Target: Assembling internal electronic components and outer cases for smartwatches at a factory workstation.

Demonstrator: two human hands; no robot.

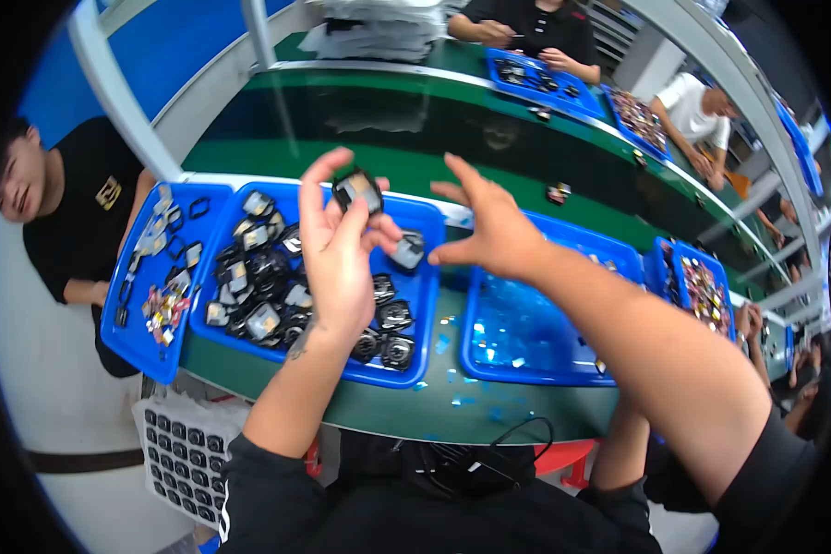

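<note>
At the left, a person (92, 208) in a dark shirt is beside a small tray (154, 362) of black frames (198, 208) and pinkish-gold pieces (166, 312). Next on the green desk (369, 404), a blue bin (425, 340) is heaped with black units (260, 321), some showing grey faces, others round rings. Above it, the left hand (337, 245) has its grip closed around a held unit (358, 191), dark-edged with a tan-and-grey face, between thumb and fingers. A loose unit (408, 251) is just beside its lower fingers; contact is unclear. Blue scraps (457, 383) dot the near desk. Farther right, the right hand (497, 226) hangs with its grip wide, fingers spread, over the far left corner of another bin (535, 376) containing blue film (503, 328).
</note>
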